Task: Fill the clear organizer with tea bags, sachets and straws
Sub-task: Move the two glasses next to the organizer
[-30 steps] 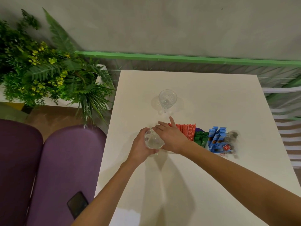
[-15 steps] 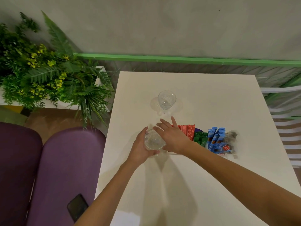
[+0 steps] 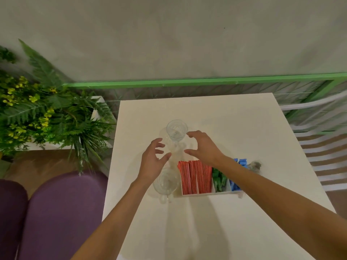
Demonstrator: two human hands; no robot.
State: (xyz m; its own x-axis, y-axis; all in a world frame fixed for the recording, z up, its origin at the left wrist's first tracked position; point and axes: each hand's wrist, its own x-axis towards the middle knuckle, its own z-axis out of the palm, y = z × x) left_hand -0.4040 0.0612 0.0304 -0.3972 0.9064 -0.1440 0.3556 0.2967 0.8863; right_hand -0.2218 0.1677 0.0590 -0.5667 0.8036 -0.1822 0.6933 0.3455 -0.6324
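Note:
The clear organizer point(image 3: 210, 193) sits on the white table point(image 3: 234, 126), right of centre. It holds red straws point(image 3: 195, 177), green sachets point(image 3: 218, 180) and blue sachets point(image 3: 237, 175). A clear glass point(image 3: 166, 182) stands against the organizer's left side, partly under my left wrist. A second clear glass point(image 3: 176, 130) stands farther back. My left hand point(image 3: 153, 162) and my right hand point(image 3: 203, 147) hover open, fingers spread, on either side of the far glass's stem, touching nothing.
A small greyish packet point(image 3: 255, 164) lies beyond the organizer's right end. Purple seats point(image 3: 62, 209) stand left of the table, with a planter of ferns and yellow flowers point(image 3: 43, 113) behind them. A green rail point(image 3: 187, 82) and grey wall close the far side.
Both hands have let go of the near glass, which now stands beside the organizer. They have moved forward and opened around the far glass. The camera has tilted, showing the organizer more fully.

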